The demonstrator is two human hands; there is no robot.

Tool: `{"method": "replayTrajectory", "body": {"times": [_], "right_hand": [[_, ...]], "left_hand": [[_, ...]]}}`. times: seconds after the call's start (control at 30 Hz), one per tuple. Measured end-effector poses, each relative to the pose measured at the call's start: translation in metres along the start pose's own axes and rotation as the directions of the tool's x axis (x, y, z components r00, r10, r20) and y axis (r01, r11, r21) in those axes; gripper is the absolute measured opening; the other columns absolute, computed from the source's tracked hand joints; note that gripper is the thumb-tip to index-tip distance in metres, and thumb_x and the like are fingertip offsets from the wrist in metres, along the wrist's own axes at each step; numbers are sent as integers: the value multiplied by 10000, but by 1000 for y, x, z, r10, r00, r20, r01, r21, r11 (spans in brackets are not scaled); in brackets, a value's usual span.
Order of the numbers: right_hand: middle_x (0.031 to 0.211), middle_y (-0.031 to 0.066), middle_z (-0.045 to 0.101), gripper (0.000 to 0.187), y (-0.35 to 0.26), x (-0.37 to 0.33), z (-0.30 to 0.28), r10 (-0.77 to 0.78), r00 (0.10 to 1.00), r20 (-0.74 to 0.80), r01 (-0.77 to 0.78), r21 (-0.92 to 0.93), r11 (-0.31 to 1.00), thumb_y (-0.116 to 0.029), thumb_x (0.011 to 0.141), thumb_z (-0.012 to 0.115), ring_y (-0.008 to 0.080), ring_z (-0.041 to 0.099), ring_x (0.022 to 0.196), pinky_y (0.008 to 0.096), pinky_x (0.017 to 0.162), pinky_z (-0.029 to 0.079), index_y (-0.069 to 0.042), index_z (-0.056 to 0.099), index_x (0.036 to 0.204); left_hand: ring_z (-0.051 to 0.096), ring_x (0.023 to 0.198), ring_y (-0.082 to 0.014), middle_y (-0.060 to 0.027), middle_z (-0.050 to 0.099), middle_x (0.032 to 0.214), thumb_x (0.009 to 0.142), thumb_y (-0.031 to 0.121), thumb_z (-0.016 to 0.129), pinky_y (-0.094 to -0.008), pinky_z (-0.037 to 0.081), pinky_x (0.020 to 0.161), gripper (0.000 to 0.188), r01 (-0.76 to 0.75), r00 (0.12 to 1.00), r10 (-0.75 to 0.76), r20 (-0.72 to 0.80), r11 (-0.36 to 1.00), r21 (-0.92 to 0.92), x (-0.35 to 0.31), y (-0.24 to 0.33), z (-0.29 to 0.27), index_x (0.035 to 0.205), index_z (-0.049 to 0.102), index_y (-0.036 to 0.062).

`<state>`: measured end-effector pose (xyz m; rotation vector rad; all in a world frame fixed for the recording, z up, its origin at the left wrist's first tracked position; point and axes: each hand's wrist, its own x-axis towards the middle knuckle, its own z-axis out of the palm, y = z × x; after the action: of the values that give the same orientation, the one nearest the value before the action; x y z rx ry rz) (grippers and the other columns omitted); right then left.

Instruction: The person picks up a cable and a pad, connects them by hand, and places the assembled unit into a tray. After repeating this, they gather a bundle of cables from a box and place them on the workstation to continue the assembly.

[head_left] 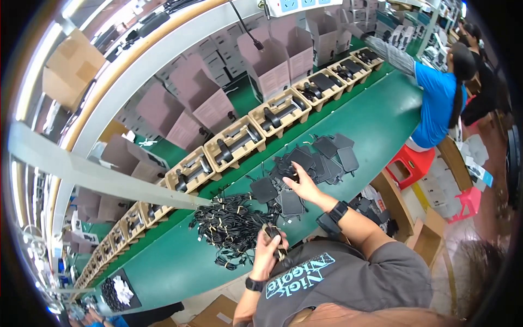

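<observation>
Head view, watching from my remote post. Left hand (263,255): fingers clamped on a tied bundle of thin black cable (281,254), held at the bench's near edge, just beside a large heap of similar black cable bundles with pale ties (222,219). Right hand (306,189): fingers apart, over the loose spread of flat black square pads with rounded corners (348,158); contact with any of them I can't confirm.

Progress, as I judge it: partway. Tan moulded trays (243,158) run in a long row across the green tabletop (395,101). Those opposite the hands carry black cylindrical parts (234,146); no flat square piece shows on top. Trays farther right do show a flat black piece (322,82). Cable heap and pads both plentiful, so I'd log much remaining. Contents of the far-left trays: too small to read.
</observation>
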<state>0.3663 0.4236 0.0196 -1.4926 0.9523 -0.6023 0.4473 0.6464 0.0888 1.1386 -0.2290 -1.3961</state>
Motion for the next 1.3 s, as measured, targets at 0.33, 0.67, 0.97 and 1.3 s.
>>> {"method": "replayTrajectory", "body": {"times": [0.33,0.67,0.97,1.3], "right_hand": [[928,105,584,232,2,22,-50,-260,934,-245,88,-548,832,-201,749,606,291,535,921,408,778,436,-72,606,943],[999,197,555,760,53,34,-176,334,839,-429,-534,-765,359,-518,593,714,344,557,930,413,762,465,14,434,1057],[765,170,583,271,45,103,-201,-124,973,-197,50,-343,938,-211,754,647,323,575,723,385,630,442,-27,530,917],[949,111,614,298,2,296,-133,-292,955,55,297,-154,942,-105,799,618,151,571,905,275,782,448,51,500,1023]], "left_hand": [[568,853,-178,-132,531,1035,832,-11,514,-265,481,762,481,-231,934,353,53,486,843,120,7,-85,1270,322,38],[494,778,-282,-122,461,856,788,127,613,-404,427,652,517,102,728,676,-115,58,993,89,80,-27,1232,365,37],[424,402,-102,-39,511,663,824,16,539,-214,317,333,217,37,970,96,-223,850,526,81,58,44,997,411,42],[587,796,-140,-149,610,949,864,18,492,-249,473,734,209,108,960,-91,-266,993,50,57,-6,84,1069,483,-21]]}}
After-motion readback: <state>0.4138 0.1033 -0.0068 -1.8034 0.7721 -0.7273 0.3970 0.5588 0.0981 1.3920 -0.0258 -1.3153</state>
